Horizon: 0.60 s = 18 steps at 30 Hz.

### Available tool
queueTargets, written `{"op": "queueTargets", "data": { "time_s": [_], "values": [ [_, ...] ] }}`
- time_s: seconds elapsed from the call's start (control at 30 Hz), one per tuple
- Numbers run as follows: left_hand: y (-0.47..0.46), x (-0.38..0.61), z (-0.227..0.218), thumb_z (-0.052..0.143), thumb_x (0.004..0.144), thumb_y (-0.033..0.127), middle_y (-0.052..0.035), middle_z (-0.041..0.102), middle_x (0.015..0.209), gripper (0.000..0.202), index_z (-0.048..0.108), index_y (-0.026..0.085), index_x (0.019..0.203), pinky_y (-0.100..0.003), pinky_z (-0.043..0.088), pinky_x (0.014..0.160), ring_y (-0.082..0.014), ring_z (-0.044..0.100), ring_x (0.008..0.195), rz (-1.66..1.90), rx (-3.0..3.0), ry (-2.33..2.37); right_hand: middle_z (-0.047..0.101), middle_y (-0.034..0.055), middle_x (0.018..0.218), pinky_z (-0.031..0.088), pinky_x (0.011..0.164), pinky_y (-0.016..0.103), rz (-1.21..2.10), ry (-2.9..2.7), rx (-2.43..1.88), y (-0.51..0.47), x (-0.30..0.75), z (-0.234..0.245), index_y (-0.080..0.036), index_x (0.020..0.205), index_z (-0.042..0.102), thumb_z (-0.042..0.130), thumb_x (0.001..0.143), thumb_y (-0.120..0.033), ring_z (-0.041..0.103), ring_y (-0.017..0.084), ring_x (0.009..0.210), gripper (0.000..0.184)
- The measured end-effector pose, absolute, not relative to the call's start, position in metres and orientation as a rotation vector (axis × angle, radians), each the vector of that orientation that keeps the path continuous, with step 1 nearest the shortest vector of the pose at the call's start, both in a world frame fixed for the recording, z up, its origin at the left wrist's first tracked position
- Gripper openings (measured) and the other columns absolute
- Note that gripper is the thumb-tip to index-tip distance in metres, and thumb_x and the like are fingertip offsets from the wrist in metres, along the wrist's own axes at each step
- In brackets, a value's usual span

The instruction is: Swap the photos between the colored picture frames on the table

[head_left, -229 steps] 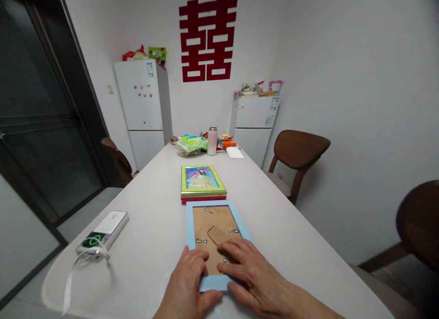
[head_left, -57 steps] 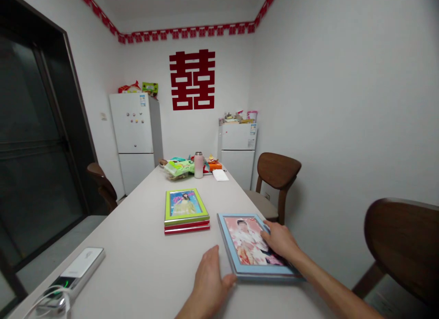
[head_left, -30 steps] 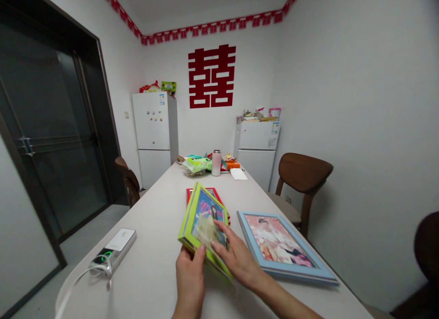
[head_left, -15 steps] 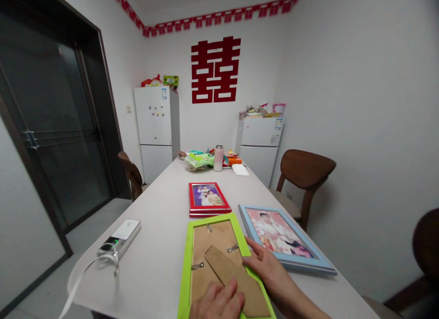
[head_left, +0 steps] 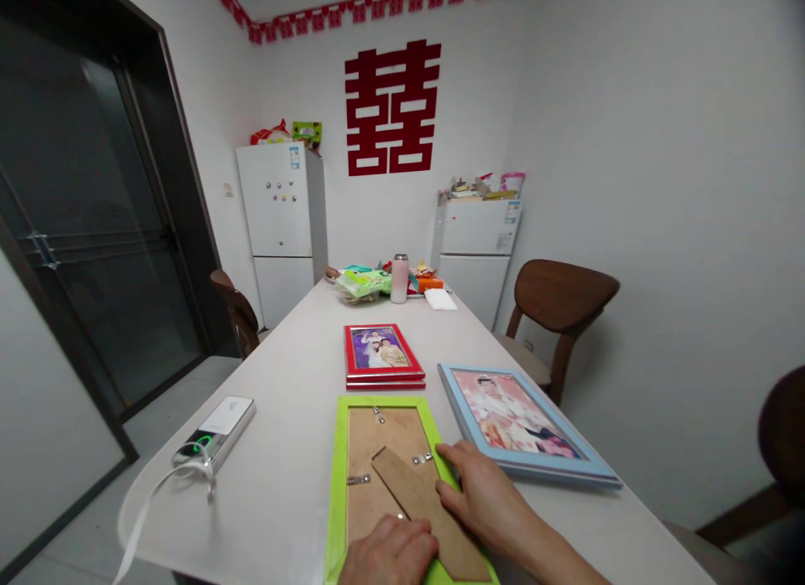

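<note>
A lime-green picture frame (head_left: pixel 343 451) lies face down on the white table (head_left: pixel 283 451) in front of me, its brown backing and folding stand showing. My left hand (head_left: pixel 390 553) rests on the near part of the backing with its fingers curled down. My right hand (head_left: pixel 481 501) lies flat with fingers stretched over the frame's right edge and the stand. A blue frame (head_left: pixel 525 424) lies face up just to the right. A red frame (head_left: pixel 381 354) lies face up beyond the green one.
A white power bank (head_left: pixel 215 432) with a cable sits at the left table edge. A bottle (head_left: pixel 398 278), snack bags and a tissue lie at the far end. Wooden chairs (head_left: pixel 559 304) stand on the right, another on the left. Two white fridges stand against the back wall.
The green frame, lifted off the red one a second ago, now lies face down. Since half a second ago both hands have shifted slightly on its back.
</note>
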<state>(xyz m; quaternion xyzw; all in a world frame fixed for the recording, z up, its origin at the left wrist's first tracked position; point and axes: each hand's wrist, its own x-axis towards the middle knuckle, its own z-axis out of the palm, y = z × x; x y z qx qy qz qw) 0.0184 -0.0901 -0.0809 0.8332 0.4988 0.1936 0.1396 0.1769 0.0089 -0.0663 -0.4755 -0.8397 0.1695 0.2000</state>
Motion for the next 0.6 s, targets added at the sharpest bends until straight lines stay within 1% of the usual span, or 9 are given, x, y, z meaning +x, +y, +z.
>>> {"op": "queueTargets", "data": {
  "time_s": [0.1, 0.17, 0.2, 0.3, 0.37, 0.47, 0.6],
  "values": [
    [-0.09, 0.007, -0.07, 0.054, 0.068, 0.021, -0.0051, 0.059, 0.107, 0.035, 0.054, 0.021, 0.103, -0.03, 0.044, 0.082, -0.0207, 0.053, 0.095, 0.73, 2.311, 1.491, 0.053, 0.0105, 0.1, 0.037, 0.085, 0.029, 0.441, -2.386, -1.241, 0.013, 0.174, -0.059, -0.014, 0.098, 0.056, 0.045, 0.064, -0.016, 0.05, 0.019, 0.093, 0.036],
    [-0.088, -0.006, -0.065, 0.052, 0.068, 0.018, -0.0069, 0.057, 0.109, 0.036, 0.054, 0.019, 0.104, -0.032, 0.041, 0.087, -0.0208, 0.05, 0.1, 0.887, 2.201, 1.671, 0.049, 0.0112, 0.108, 0.034, 0.089, 0.031, 0.437, -2.398, -1.21, 0.017, 0.171, -0.057, -0.014, 0.098, 0.057, 0.045, 0.063, -0.015, 0.046, 0.02, 0.1, 0.037],
    [-0.086, -0.013, -0.064, 0.05, 0.068, 0.018, -0.008, 0.055, 0.112, 0.038, 0.052, 0.018, 0.106, -0.035, 0.038, 0.09, -0.0213, 0.047, 0.104, 0.951, 2.128, 1.789, 0.049, 0.0115, 0.108, 0.033, 0.09, 0.031, 0.44, -2.402, -1.212, 0.019, 0.169, -0.057, -0.014, 0.098, 0.057, 0.045, 0.063, -0.014, 0.045, 0.021, 0.101, 0.036],
    [-0.079, -0.032, -0.07, 0.05, 0.066, 0.021, -0.0107, 0.048, 0.121, 0.046, 0.048, 0.014, 0.112, -0.04, 0.031, 0.095, -0.0228, 0.041, 0.112, 1.032, 1.889, 2.039, 0.051, 0.0115, 0.105, 0.034, 0.089, 0.032, 0.439, -2.408, -1.235, 0.024, 0.165, -0.062, -0.013, 0.093, 0.06, 0.044, 0.065, -0.014, 0.046, 0.021, 0.1, 0.032],
    [-0.075, -0.038, -0.078, 0.05, 0.066, 0.022, -0.0112, 0.045, 0.123, 0.049, 0.046, 0.012, 0.114, -0.04, 0.029, 0.097, -0.0223, 0.039, 0.113, 1.054, 1.767, 2.068, 0.051, 0.0112, 0.106, 0.034, 0.089, 0.033, 0.413, -2.402, -1.239, 0.026, 0.163, -0.066, -0.014, 0.093, 0.06, 0.043, 0.066, -0.013, 0.046, 0.021, 0.1, 0.032],
    [-0.074, -0.041, -0.085, 0.051, 0.065, 0.022, -0.0101, 0.045, 0.123, 0.05, 0.046, 0.012, 0.114, -0.038, 0.028, 0.098, -0.0212, 0.039, 0.113, 1.098, 1.681, 2.04, 0.05, 0.0116, 0.106, 0.035, 0.088, 0.033, 0.371, -2.407, -1.23, 0.027, 0.161, -0.071, -0.014, 0.09, 0.062, 0.043, 0.067, -0.012, 0.046, 0.022, 0.099, 0.03],
    [-0.075, -0.04, -0.086, 0.049, 0.065, 0.022, -0.0089, 0.046, 0.122, 0.049, 0.046, 0.013, 0.114, -0.038, 0.028, 0.098, -0.0204, 0.039, 0.113, 1.118, 1.684, 2.012, 0.051, 0.0114, 0.1, 0.037, 0.083, 0.033, 0.327, -2.427, -1.252, 0.027, 0.158, -0.07, -0.015, 0.085, 0.064, 0.043, 0.069, -0.012, 0.047, 0.021, 0.094, 0.027]
  ]
}}
